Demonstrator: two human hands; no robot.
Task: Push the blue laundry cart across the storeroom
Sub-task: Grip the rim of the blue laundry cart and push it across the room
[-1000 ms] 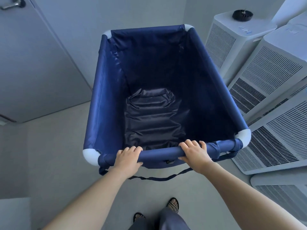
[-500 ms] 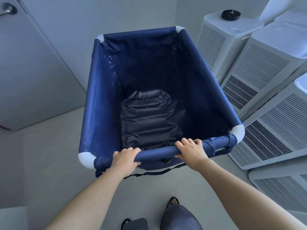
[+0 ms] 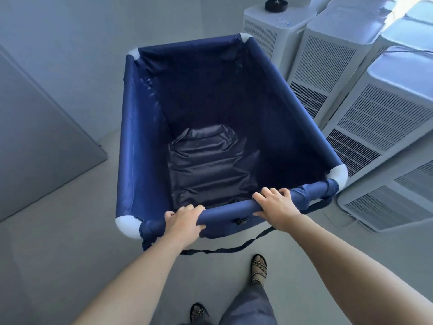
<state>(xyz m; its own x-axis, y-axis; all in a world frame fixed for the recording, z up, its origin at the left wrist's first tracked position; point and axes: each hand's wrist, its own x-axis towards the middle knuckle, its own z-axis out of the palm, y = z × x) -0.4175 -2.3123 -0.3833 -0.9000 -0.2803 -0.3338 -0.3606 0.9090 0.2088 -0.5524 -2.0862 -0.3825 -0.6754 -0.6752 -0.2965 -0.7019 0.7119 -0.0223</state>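
On the grey floor beside a row of white air units, blue laundry cart — near rail gripped by left hand and right hand, fingers curled over, dark strap hanging below.

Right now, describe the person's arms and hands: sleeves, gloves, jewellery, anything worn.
The left forearm and the right forearm are bare up to the frame's edge, with no sleeve in view. The left hand and the right hand wear no gloves; no ring, watch or bracelet shows.
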